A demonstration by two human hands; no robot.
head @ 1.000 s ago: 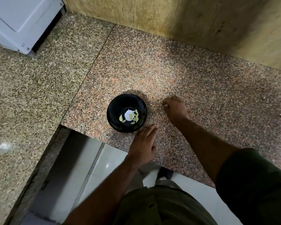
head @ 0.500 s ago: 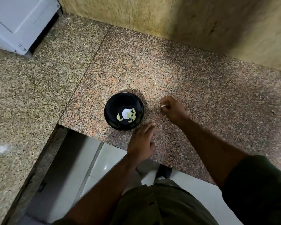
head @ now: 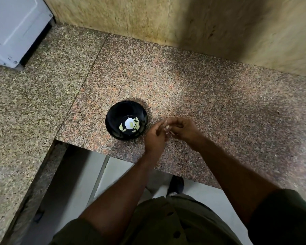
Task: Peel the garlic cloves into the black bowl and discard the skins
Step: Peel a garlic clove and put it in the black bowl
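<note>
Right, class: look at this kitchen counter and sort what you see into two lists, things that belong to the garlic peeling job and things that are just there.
Part of the job:
black bowl
peeled cloves in the bowl
garlic clove held between both hands
left hand
right hand

Just there:
white appliance at the far left
granite counter

Bowl (head: pixel 126 120): on the tabletop (head: pixel 210 96), near its front edge, left of both hands.
Peeled cloves (head: pixel 129 125): in the bowl, on its bottom.
Left hand (head: pixel 155 137): over the tabletop, just right of the bowl, touching the right hand.
Right hand (head: pixel 183 129): right of the left hand, fingertips meeting it.
Garlic clove (head: pixel 167 127): between the fingertips of both hands, above the tabletop.
Wall (head: pixel 184 23): behind the tabletop.
Appliance (head: pixel 12 29): far left corner, on the adjoining tabletop.
Floor (head: pixel 117 175): below the front edge.
</note>
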